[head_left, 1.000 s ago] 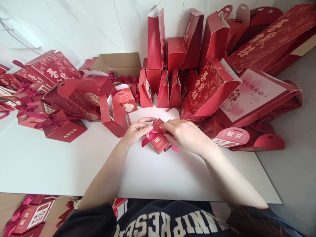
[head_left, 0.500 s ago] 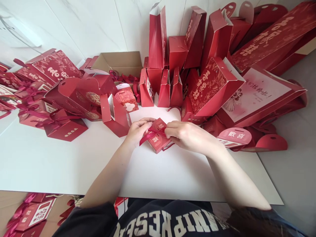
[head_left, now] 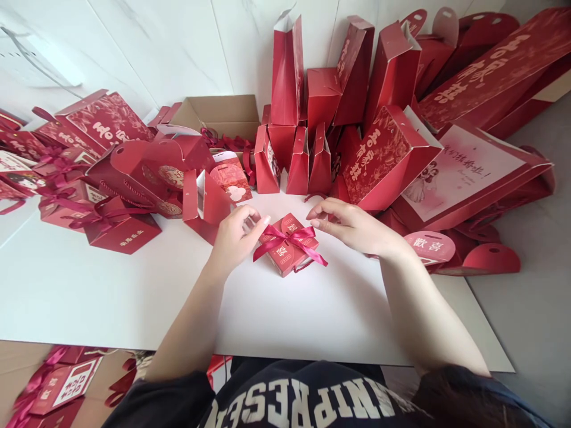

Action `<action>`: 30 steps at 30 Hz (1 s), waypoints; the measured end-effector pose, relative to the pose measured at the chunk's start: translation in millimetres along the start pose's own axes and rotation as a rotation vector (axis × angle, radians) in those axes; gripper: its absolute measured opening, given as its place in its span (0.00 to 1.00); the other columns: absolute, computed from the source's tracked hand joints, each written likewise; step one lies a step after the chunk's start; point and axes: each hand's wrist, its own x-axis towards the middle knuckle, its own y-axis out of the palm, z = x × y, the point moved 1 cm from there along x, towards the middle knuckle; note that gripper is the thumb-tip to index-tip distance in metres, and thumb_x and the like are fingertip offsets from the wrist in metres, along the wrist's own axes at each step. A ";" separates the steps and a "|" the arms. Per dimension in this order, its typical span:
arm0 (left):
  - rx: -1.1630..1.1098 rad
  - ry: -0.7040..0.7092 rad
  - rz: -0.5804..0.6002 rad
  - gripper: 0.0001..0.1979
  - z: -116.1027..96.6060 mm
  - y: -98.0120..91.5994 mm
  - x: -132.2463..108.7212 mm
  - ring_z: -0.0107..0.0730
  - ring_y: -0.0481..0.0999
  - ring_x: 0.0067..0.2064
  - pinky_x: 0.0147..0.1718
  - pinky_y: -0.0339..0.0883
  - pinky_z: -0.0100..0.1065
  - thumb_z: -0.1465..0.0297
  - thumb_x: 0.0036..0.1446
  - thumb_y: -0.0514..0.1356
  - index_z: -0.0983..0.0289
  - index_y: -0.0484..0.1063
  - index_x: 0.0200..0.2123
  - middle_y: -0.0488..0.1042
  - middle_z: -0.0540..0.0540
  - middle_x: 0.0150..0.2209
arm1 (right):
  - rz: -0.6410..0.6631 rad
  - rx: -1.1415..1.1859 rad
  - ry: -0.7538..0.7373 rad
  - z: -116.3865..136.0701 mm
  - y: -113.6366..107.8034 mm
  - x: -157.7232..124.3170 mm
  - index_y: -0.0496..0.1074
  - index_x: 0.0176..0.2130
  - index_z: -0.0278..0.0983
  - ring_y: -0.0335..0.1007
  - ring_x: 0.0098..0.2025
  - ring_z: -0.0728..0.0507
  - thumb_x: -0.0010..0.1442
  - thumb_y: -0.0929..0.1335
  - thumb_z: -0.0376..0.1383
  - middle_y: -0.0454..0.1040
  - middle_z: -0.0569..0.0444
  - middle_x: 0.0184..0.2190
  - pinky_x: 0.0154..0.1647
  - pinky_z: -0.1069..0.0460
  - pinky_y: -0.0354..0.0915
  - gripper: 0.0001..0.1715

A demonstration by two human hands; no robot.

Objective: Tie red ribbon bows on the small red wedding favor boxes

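Observation:
A small red gift box (head_left: 285,254) lies on the white board (head_left: 312,315) in front of me, with a dark pink ribbon (head_left: 292,238) tied in a bow across its top. My left hand (head_left: 234,235) hovers at the box's left side, fingers loosely curled and apart, the thumb tip close to the ribbon's left loop. My right hand (head_left: 352,227) is just right of the box, fingers slightly bent and spread. Neither hand holds anything.
Several ribbon-tied red boxes (head_left: 120,229) are piled at the left. An open cardboard carton (head_left: 218,113) stands at the back. Tall red paper bags (head_left: 285,71) and large printed bags (head_left: 459,166) crowd the back and right. More red boxes (head_left: 62,386) lie on the floor.
Both hands had been pinching and pulling the ribbon on the box. They have let go and drawn apart, leaving a finished bow.

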 end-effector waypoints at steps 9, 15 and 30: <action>0.355 0.391 -0.143 0.12 0.5 6.2 -47.6 0.40 0.73 0.44 0.45 0.67 0.38 0.63 0.56 0.64 0.60 0.72 0.42 0.71 0.57 0.42 | 0.101 0.113 0.040 -18.7 20.3 13.0 0.69 0.37 0.38 0.67 0.45 0.42 0.63 0.66 0.49 0.71 0.51 0.43 0.48 0.47 0.63 0.17; 0.404 0.506 -0.249 0.12 13.4 14.2 -58.1 0.39 0.74 0.43 0.46 0.68 0.39 0.71 0.57 0.61 0.59 0.74 0.46 0.74 0.58 0.42 | 0.179 0.190 -0.013 -12.1 16.4 14.0 0.75 0.36 0.38 0.66 0.53 0.40 0.63 0.68 0.48 0.71 0.49 0.50 0.59 0.44 0.58 0.16; -0.331 -0.164 0.007 0.12 7.7 14.3 -65.7 0.33 0.79 0.32 0.30 0.74 0.31 0.60 0.60 0.60 0.62 0.71 0.32 0.77 0.52 0.30 | 0.172 0.288 0.013 -23.4 27.2 20.6 0.75 0.30 0.37 0.70 0.44 0.40 0.62 0.65 0.55 0.75 0.50 0.39 0.49 0.47 0.65 0.26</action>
